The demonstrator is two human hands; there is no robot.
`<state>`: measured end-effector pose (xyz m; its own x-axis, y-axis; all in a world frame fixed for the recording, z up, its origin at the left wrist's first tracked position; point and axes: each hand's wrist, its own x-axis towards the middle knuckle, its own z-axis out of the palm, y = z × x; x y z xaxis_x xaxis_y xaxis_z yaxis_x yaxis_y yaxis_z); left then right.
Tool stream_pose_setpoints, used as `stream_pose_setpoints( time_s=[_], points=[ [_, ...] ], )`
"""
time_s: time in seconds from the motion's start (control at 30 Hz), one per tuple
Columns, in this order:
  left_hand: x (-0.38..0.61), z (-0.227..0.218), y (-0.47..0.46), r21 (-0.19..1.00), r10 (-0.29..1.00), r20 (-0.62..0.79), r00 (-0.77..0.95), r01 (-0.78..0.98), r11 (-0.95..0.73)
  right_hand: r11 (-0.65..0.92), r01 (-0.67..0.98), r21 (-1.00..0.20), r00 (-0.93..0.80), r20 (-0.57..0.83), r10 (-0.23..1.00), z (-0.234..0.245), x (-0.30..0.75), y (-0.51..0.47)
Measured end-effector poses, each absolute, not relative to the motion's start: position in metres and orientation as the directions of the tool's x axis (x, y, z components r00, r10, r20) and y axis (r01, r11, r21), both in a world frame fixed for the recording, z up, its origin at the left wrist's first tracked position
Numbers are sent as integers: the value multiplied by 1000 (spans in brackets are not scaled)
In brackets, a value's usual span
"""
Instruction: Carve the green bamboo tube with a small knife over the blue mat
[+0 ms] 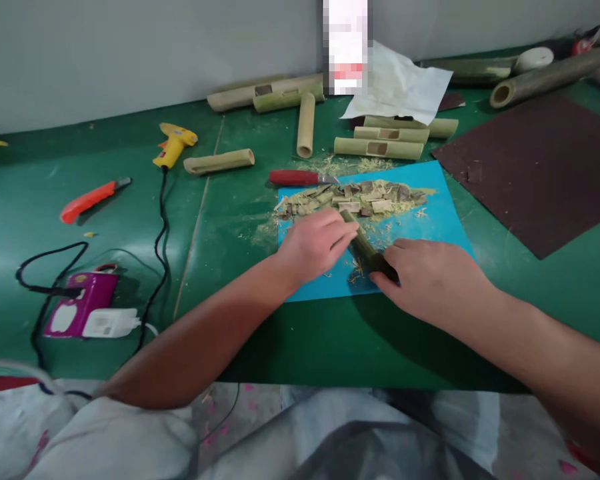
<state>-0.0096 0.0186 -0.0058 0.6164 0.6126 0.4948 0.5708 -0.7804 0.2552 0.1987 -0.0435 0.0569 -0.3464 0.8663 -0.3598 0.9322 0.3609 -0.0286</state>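
A green tabletop stretches across the frame in front of me, a pale seam running down it left of center. On its left side lie an orange utility knife, a yellow glue gun and a purple power strip. A blue sheet lies at center, a red-handled knife at its upper left edge. Cut bamboo tubes rest at upper center, a dark brown sheet at right.

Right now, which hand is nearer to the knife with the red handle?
Left. The left hand is on the near side of the knife, with some chips between; the right hand is farther away, to the right, holding the near end of a bamboo tube.
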Motion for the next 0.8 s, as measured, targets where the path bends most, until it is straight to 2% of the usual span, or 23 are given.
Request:
stream_pose_setpoints(
  time_s=[0.13, 0.23, 0.43, 0.8],
  points=[
    [-6, -3, 16, 225, 620, 504, 601, 602, -766, 372, 928, -21, -356, -349, 867, 58, 197, -45],
    [-4, -1, 13, 229, 609, 455, 650, 575, -785, 381, 925, -14, -360, -354, 863, 58, 197, -45],
    [-4, -3, 14, 215, 587, 476, 655, 560, -800, 380, 925, -7, -359, -343, 868, 58, 198, -46],
    [-4, -2, 15, 251, 614, 496, 614, 576, -778, 378, 926, -6, -358, -334, 872, 58, 197, -47]
  ],
)
